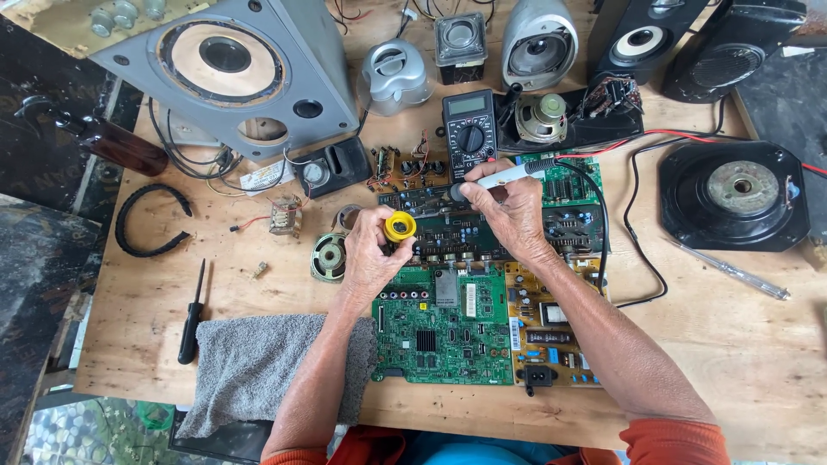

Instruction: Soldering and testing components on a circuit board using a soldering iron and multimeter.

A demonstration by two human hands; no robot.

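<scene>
A single head-worn camera looks almost straight down from close above the person's forearms onto a wooden workbench [706, 344], its far edge lined with speakers [226, 69] at the frame's top, floor showing at left.

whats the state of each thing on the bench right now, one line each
left hand: closed on a yellow spool
right hand: gripping a soldering iron, tip down at the dark circuit board
green circuit board: lying flat, bare
multimeter: lying face up, display blank
large grey speaker: lying on its side, cone exposed
black screwdriver: lying untouched
grey towel: crumpled, hanging over the table edge
</scene>
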